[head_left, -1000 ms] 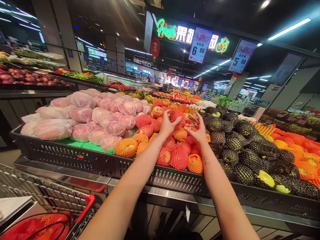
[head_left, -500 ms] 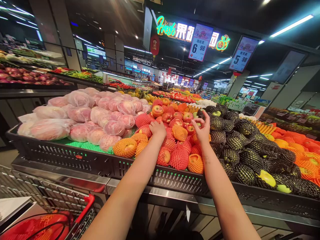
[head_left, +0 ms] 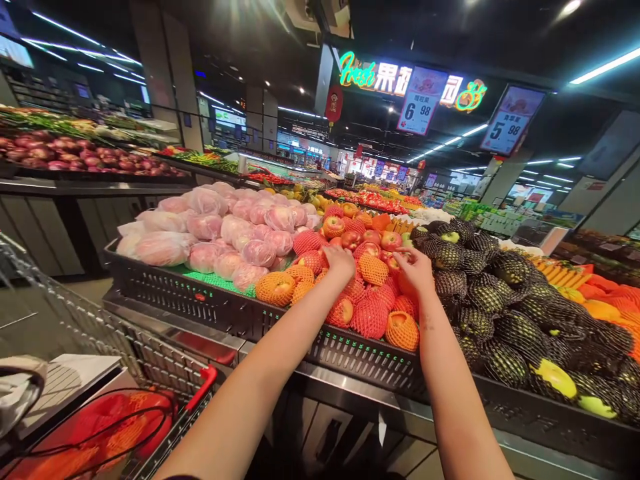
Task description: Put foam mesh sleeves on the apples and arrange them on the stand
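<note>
My left hand is bent down over the apples in the middle of the black crate. Its fingers curl inward, and what lies under them is hidden. My right hand reaches in from the right, thumb and fingers apart, fingertips close to the red apples. Between the hands sits an apple in an orange foam net. Apples in red foam nets lie in front of it, and bare red apples are behind. Another apple in an orange net rests at the crate's front rim.
Plastic-wrapped pink fruit fills the crate's left side. Dark-netted green fruit is heaped on the right. The crate wall runs along the front. A shopping cart with a red handle stands at lower left, holding a red bag.
The view has swung left, so the display sits farther right. My right hand has lowered toward the apples, its raised fingers now bent down. My left hand stays over the apples.
</note>
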`<state>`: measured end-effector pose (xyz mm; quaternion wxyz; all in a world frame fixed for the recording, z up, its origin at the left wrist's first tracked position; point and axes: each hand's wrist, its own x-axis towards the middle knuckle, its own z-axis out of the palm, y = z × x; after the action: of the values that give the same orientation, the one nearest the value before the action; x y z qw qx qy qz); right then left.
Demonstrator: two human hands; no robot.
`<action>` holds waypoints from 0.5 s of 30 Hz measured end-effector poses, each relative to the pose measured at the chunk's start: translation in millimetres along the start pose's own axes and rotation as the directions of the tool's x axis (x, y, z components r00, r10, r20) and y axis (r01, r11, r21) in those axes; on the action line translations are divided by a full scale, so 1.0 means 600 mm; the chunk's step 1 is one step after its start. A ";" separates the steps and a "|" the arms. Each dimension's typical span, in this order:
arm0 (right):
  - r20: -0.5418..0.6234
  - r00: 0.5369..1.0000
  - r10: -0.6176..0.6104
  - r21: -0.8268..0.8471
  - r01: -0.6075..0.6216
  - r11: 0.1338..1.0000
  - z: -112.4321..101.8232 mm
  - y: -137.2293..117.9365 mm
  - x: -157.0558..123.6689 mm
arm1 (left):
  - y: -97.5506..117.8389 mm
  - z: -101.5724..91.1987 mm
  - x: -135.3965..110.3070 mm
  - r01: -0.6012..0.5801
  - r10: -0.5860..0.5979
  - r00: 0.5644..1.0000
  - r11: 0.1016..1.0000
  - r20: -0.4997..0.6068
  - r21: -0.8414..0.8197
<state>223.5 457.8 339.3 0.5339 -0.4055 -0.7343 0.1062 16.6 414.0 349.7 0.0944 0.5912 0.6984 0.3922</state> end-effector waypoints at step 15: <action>-0.083 0.986 -0.144 -0.036 0.142 0.989 0.000 -0.037 -0.001 | -0.444 -0.305 -0.318 0.203 -0.059 0.937 0.893 -0.345 0.401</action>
<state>212.9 442.9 351.8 0.5650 -0.3639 -0.7395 0.0389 -238.7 164.4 234.5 -0.1276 0.4758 0.8123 0.3124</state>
